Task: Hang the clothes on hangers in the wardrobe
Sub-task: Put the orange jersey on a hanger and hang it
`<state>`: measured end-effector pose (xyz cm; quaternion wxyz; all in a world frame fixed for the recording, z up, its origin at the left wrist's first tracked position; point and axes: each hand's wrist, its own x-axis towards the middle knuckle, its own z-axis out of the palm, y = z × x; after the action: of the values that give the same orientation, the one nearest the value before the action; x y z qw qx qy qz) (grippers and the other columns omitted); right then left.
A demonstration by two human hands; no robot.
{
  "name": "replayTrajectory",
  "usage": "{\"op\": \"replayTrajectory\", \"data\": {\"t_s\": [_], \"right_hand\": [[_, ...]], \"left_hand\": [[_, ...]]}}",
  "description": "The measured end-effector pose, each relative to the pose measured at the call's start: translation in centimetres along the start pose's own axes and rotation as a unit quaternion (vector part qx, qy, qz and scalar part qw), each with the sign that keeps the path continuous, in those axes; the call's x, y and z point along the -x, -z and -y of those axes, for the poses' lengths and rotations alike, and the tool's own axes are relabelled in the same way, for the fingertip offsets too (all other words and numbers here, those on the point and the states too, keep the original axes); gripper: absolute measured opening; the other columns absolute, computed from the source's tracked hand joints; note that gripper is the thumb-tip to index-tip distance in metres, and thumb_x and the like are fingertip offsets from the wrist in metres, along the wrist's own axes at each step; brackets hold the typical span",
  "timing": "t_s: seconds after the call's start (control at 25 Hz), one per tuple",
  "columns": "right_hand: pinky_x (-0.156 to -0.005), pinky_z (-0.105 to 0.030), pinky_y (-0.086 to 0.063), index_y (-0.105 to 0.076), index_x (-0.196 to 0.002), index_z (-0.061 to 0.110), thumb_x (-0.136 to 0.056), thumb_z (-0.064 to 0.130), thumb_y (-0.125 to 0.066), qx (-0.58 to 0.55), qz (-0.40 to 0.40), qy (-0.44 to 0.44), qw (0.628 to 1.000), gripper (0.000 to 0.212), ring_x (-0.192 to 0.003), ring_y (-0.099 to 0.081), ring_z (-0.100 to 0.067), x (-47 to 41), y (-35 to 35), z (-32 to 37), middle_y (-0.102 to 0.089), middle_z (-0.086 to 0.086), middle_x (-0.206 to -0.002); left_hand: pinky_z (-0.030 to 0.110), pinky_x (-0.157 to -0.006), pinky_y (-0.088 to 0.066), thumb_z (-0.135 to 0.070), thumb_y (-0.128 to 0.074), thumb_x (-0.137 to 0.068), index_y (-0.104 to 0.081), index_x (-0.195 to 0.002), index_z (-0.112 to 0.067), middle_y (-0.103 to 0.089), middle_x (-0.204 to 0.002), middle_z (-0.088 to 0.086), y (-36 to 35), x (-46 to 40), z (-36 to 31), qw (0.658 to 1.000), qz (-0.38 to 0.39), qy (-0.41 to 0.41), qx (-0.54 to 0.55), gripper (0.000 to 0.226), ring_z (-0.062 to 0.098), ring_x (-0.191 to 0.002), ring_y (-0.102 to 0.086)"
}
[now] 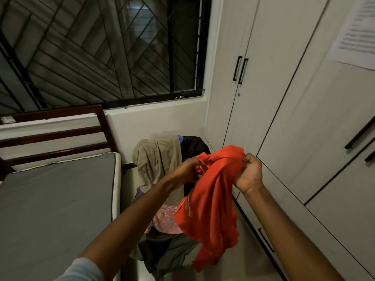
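A red shirt (211, 201) is held up in front of the chair (168, 236), pinched at its top edge by the curled fingers of the left hand (187, 169) and clamped in the fist of the right hand (248, 173). The chair is almost wholly buried under a beige garment (158, 159), a black one (193, 147), a pink one (164, 220) and dark cloth, with the bed (56, 199) to its left and the shut wardrobe (284, 118) to its right. The shirt's pale lettering cannot be read, and the paper (357, 31) on the wardrobe door is cut off and blurred.
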<state>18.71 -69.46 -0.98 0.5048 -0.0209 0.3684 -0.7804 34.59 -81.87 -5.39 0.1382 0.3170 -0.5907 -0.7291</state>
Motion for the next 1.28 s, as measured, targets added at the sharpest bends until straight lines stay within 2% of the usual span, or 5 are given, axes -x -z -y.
{"op": "replayTrajectory", "data": {"t_s": [0.36, 0.56, 0.68, 1.04, 1.28], "right_hand": [[-0.065, -0.029, -0.051, -0.065, -0.075, 0.013, -0.084, 0.022, -0.051, 0.132, 0.014, 0.011, 0.991, 0.019, -0.057, -0.063, -0.020, 10.3, 7.3, 5.7, -0.067, -0.006, -0.068], [-0.092, -0.040, -0.059, -0.068, -0.122, 0.008, -0.071, 0.019, -0.086, 0.392, 0.117, 0.043, 0.911, 0.055, -0.100, -0.074, -0.030, 17.3, 10.8, 6.7, -0.075, -0.015, -0.114], [-0.095, -0.040, -0.059, -0.073, -0.116, 0.013, -0.071, 0.011, -0.093, 0.497, 0.138, 0.082, 0.853, 0.048, -0.107, -0.073, -0.026, 22.7, 13.1, 6.8, -0.077, -0.008, -0.114], [-0.083, -0.032, -0.059, -0.080, -0.099, 0.007, -0.083, 0.004, -0.080, 0.331, -0.050, 0.183, 0.924, 0.017, -0.093, -0.075, -0.024, 39.5, 25.5, 10.5, -0.078, -0.013, -0.101], [-0.094, -0.053, -0.059, -0.072, -0.115, 0.005, -0.076, 0.022, -0.088, 0.271, -0.194, 0.257, 0.907, 0.046, -0.103, -0.071, -0.043, 49.7, 34.7, 13.2, -0.074, -0.025, -0.109]], "left_hand": [[0.018, -0.040, -0.036, -0.020, -0.078, -0.091, -0.067, -0.071, -0.011, -0.058, -0.053, -0.002, -8.3, 4.0, -6.0, 0.963, -0.131, -0.236, -0.028, 0.025, 0.008, -0.041, -0.049], [0.030, -0.055, -0.040, -0.031, -0.085, -0.082, -0.064, -0.076, -0.004, -0.054, -0.065, 0.013, -16.1, 7.7, -8.7, 0.960, -0.013, -0.263, -0.091, 0.035, 0.024, -0.058, -0.052], [0.040, -0.056, -0.038, -0.038, -0.084, -0.080, -0.060, -0.073, -0.007, -0.051, -0.066, 0.014, -21.9, 11.4, -9.2, 0.931, 0.115, -0.265, -0.224, 0.040, 0.028, -0.059, -0.050], [0.039, -0.057, -0.062, -0.035, -0.065, -0.100, -0.064, -0.096, -0.001, -0.072, -0.078, 0.022, -40.9, 21.0, -4.3, 0.915, 0.259, -0.232, -0.202, 0.034, 0.039, -0.062, -0.070], [0.053, -0.074, -0.064, -0.047, -0.051, -0.105, -0.061, -0.117, -0.003, -0.073, -0.091, 0.018, -55.8, 24.0, -0.7, 0.909, 0.308, -0.195, -0.200, 0.046, 0.039, -0.078, -0.075]]}}
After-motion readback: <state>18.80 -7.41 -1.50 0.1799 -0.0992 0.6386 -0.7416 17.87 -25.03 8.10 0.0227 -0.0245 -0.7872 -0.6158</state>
